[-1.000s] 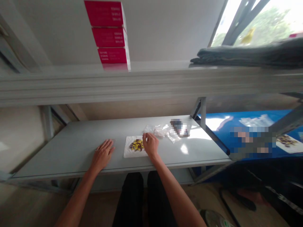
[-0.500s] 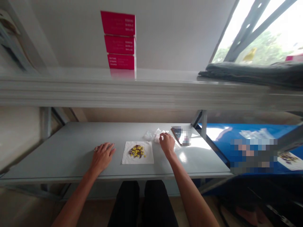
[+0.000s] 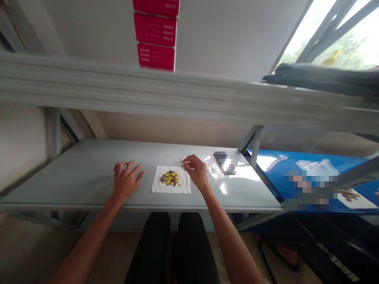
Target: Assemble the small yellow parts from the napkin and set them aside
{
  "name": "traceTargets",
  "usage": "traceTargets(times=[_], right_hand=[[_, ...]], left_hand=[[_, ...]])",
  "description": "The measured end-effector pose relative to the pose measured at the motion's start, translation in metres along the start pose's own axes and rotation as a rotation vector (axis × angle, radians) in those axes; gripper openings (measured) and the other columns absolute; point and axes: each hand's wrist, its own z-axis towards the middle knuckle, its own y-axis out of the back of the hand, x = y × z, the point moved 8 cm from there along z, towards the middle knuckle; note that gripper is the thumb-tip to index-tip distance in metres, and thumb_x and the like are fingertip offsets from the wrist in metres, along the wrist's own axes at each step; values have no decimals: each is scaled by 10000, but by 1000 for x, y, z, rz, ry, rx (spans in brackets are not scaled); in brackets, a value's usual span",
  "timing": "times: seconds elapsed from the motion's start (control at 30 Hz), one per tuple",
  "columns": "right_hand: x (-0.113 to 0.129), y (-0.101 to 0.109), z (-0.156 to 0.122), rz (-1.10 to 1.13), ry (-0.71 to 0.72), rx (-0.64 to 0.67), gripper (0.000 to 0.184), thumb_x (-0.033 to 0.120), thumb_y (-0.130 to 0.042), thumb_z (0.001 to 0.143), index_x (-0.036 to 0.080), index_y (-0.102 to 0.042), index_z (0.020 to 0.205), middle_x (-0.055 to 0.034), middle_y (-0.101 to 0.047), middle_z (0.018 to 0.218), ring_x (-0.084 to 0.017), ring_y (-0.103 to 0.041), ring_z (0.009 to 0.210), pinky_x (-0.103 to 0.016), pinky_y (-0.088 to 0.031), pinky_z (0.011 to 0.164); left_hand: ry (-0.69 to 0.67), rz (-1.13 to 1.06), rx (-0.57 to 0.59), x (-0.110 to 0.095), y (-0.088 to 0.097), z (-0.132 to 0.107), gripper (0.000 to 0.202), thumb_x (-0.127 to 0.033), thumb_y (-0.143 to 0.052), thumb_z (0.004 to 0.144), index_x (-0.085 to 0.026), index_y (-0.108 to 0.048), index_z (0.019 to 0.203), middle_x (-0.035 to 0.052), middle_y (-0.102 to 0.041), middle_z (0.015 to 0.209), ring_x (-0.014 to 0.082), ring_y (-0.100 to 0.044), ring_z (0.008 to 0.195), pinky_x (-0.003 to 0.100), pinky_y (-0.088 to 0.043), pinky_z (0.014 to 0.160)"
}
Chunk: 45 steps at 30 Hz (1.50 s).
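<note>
Some yellow and dark pieces (image 3: 171,178) lay on a white sheet (image 3: 156,187) between the left hand (image 3: 125,182), fingers apart, and the right hand (image 3: 197,172), fingertips close together by clear plastic (image 3: 217,172); whether its grip held any was unclear. Thin plastic probably suited a light pinch.

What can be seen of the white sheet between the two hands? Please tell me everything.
The white sheet is thin and roughly rectangular, perhaps paper or cloth. It lies flat on the grey table, and faint lines mark its surface. Small yellow and dark pieces rest in a loose heap near its middle. The left hand is apart from it; the right hand is at its right side, contact unclear.
</note>
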Motion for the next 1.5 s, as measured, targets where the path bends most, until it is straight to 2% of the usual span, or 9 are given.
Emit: traceTargets(times=[0.13,0.2,0.3,0.47,0.63,0.83,1.1,1.3,1.5], right_hand=[[15,-55,-15,121,-31,283,77,246,-643,810,184,-686,798,-16,-705,724,-146,-669,658,-233,-518,613],[18,-67,-23,166,-61,351,89,259,-644,820,185,-692,805,-17,-710,735,-143,-661,637,-231,-513,590],[11,-57,-34,139,-95,274,125,282,-616,862,188,-695,889,-32,-728,822,-148,-663,657,-232,-504,571],[-10,-26,-53,-355,-42,101,92,244,-645,854,207,-728,841,-39,-720,855,-167,-634,713,-271,-488,683],[-21,-45,-66,-581,-39,195,81,264,-689,873,242,-763,900,-52,-714,975,-217,-655,936,-283,-484,794],[-24,-52,-69,-603,10,240,123,241,-634,932,230,-755,947,-65,-705,987,-230,-640,966,-289,-478,818],[-10,-51,-62,-163,-4,82,201,313,-580,964,201,-728,887,-53,-672,882,-161,-595,706,-260,-457,643],[-2,-85,-55,134,-28,209,233,392,-637,919,204,-741,829,-65,-695,863,-192,-638,815,-263,-502,648],[-13,-93,-60,259,-90,298,265,449,-663,879,218,-776,943,-96,-734,1021,-222,-686,911,-305,-565,705]], left_hand=[[-96,-387,-55,-40,28,10,405,-417,-558,936,-229,-635,1286,105,-638,1317,288,-537,1227,469,-392,1086],[-79,-581,5,-57,31,14,335,-433,-623,900,-227,-703,1151,85,-708,1188,255,-623,1105,395,-469,1006],[115,-756,100,-56,17,18,244,-427,-686,845,-203,-768,898,64,-780,944,233,-707,884,326,-528,861],[334,-961,190,-31,-25,4,294,-441,-667,832,-183,-806,863,57,-794,826,259,-725,895,322,-521,874],[451,-1108,231,-24,-57,-17,420,-496,-716,785,-166,-791,1033,64,-792,823,233,-713,747,299,-536,720],[460,-1121,254,-30,-58,-23,430,-487,-752,752,-174,-792,1044,80,-798,929,207,-694,702,277,-526,652],[394,-1095,297,-37,-52,-20,396,-461,-737,774,-174,-792,1043,89,-793,1008,240,-715,830,303,-549,730],[362,-1111,299,-39,-49,-18,403,-461,-729,784,-167,-782,1055,96,-785,1054,261,-727,883,340,-568,790],[348,-1140,272,-39,-50,-18,341,-424,-745,773,-175,-780,1004,94,-785,1048,268,-723,967,348,-555,871]])
